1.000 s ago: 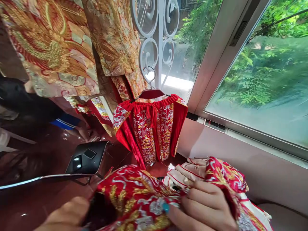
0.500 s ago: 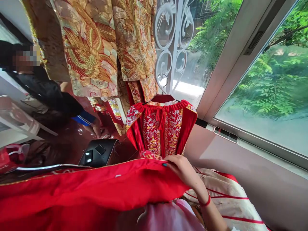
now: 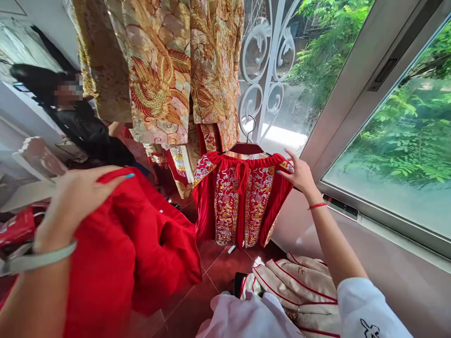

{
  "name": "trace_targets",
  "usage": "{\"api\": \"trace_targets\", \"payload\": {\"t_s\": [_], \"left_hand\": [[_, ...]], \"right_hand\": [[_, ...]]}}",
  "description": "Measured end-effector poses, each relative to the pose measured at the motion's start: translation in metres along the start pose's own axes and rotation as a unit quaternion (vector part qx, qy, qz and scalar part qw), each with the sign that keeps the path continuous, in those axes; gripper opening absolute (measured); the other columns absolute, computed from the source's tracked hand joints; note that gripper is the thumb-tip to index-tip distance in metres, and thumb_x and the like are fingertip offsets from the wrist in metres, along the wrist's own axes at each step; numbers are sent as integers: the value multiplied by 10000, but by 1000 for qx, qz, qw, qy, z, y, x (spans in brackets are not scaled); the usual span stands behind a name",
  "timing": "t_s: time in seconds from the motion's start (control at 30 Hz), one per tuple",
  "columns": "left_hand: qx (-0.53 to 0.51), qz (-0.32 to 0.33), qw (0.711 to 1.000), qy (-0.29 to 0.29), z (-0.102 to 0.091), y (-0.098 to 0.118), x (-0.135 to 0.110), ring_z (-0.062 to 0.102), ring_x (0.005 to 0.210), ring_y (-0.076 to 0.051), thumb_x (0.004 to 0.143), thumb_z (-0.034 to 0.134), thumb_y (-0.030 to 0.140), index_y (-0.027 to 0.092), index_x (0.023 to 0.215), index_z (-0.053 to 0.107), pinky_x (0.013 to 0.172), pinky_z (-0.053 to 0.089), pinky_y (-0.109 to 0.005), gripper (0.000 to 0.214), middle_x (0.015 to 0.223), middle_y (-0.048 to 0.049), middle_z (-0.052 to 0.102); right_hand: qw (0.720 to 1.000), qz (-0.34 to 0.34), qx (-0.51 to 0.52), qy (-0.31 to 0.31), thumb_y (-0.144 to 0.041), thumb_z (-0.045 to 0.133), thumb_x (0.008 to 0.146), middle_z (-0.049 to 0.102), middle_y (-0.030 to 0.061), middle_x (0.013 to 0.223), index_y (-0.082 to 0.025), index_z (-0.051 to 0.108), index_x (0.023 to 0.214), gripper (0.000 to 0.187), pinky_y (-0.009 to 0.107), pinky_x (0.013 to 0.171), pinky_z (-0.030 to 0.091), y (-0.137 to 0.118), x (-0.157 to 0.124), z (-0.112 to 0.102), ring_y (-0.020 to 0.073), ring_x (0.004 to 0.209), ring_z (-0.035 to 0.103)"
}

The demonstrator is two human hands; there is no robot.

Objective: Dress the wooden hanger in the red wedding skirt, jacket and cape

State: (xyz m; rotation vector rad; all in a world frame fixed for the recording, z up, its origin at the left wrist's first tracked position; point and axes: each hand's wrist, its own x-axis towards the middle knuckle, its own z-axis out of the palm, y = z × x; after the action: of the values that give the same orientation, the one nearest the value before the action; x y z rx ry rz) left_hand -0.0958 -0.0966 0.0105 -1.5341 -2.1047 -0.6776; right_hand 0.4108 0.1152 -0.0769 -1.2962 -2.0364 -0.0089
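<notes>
My left hand (image 3: pixel 75 197) is raised at the left and grips a plain red garment (image 3: pixel 134 253) that hangs down from it. My right hand (image 3: pixel 299 172) reaches out to a red embroidered skirt (image 3: pixel 243 197) on a dark red hanger (image 3: pixel 246 148); its fingers close on the skirt's right waist corner. The hanger's hook is caught on the white scrolled window grille (image 3: pixel 268 70).
Gold brocade robes (image 3: pixel 169 75) hang above left of the skirt. A cream garment with red piping (image 3: pixel 299 286) lies on the red tiled floor below. Another person in black (image 3: pixel 84 131) crouches at the left. The window and its sill wall run along the right.
My left hand has lifted the red garment up at the left. My right hand has let go of that cloth and moved up to the hanging skirt's waist. The view has tilted upward.
</notes>
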Motion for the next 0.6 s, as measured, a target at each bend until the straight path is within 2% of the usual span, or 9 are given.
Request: {"api": "trace_targets", "payload": {"t_s": [0.07,0.13,0.2,0.27,0.37,0.47,0.6], "left_hand": [[59,13,997,-54,11,-2,14,669,934,-247,840,33,870,160,1113,748,872,467,-477,1044,824,-41,718],[104,25,991,-84,24,0,24,669,941,-255,759,-139,886,156,1198,718,864,457,-477,1209,862,-80,731],[116,33,989,-90,37,3,30,667,947,-261,744,-203,862,128,1228,698,857,456,-465,1258,893,-115,732],[115,33,989,-92,48,3,34,658,971,-267,759,-207,842,110,1243,681,862,454,-459,1249,902,-131,727],[112,18,989,-95,59,2,42,643,1029,-276,799,-192,811,91,1266,654,888,450,-472,1205,915,-137,716],[110,4,989,-99,69,5,53,638,1076,-292,864,-153,767,62,1266,641,916,447,-500,1135,945,-144,709],[88,-3,992,-86,78,29,70,621,1142,-329,963,40,729,12,1235,628,946,440,-547,966,1031,-142,708]], "right_hand": [[998,-2,8,-60,-371,617,872,677,149,1265,-209,473,1461,628,452,907,499,9,13,11,344,1057,647],[998,13,18,-65,-351,534,913,701,146,1233,-205,521,1420,528,416,854,512,9,14,25,340,1025,672],[997,15,45,-66,-322,454,939,731,153,1151,-177,565,1373,471,406,849,513,7,9,34,337,1014,684],[993,-5,80,-90,-310,422,943,751,151,1048,-153,610,1311,442,401,866,514,7,3,34,330,1012,688],[981,-42,130,-138,-351,446,940,759,134,985,-140,649,1243,422,403,907,518,12,2,15,316,1023,684],[965,-57,165,-196,-442,473,936,755,122,1071,-136,658,1232,464,413,933,528,20,10,-15,312,1040,674],[942,-58,184,-275,-562,476,931,742,134,1142,-131,681,1192,544,411,927,547,25,21,-44,312,1023,676]]}}
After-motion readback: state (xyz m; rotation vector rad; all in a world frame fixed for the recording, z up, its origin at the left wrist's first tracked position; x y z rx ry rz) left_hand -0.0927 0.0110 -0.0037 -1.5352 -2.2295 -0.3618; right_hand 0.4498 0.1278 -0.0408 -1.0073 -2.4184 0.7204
